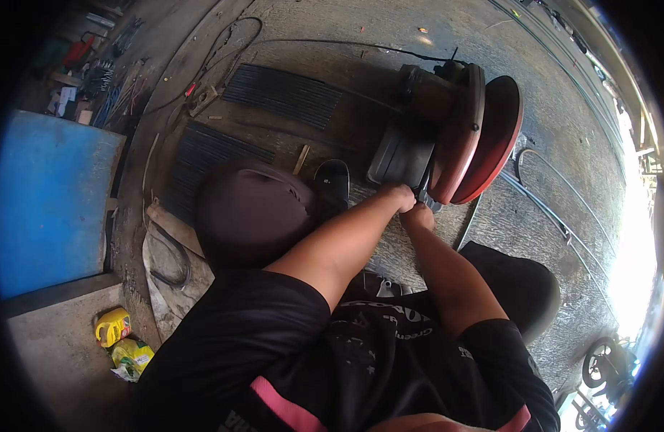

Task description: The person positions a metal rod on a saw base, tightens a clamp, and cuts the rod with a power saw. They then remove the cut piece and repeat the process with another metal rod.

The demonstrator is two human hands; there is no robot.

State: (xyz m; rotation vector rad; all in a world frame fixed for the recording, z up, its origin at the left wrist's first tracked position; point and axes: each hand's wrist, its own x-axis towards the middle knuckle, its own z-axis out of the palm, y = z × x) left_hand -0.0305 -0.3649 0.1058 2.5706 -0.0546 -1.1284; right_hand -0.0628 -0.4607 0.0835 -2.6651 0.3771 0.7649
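Low in front of me stands a cut-off saw (pixel 396 155) with a dark base and a red guard (pixel 458 137). A big red disc (pixel 501 137) shows beside the guard. My left hand (pixel 398 196) is closed at the near edge of the saw's base. Close against it, just below and to the right, my right hand (pixel 418 215) is closed too. Both are by a grey metal part (pixel 432 204) under the guard. My fingers and whatever they grip are hidden at this angle.
Ribbed stacks of dark bars (pixel 283 95) lie on the concrete floor left of the saw. A black cable (pixel 332 43) runs behind it. Long thin rods (pixel 540 196) lie to the right. A blue panel (pixel 55 201) and a yellow container (pixel 113 327) are at the left.
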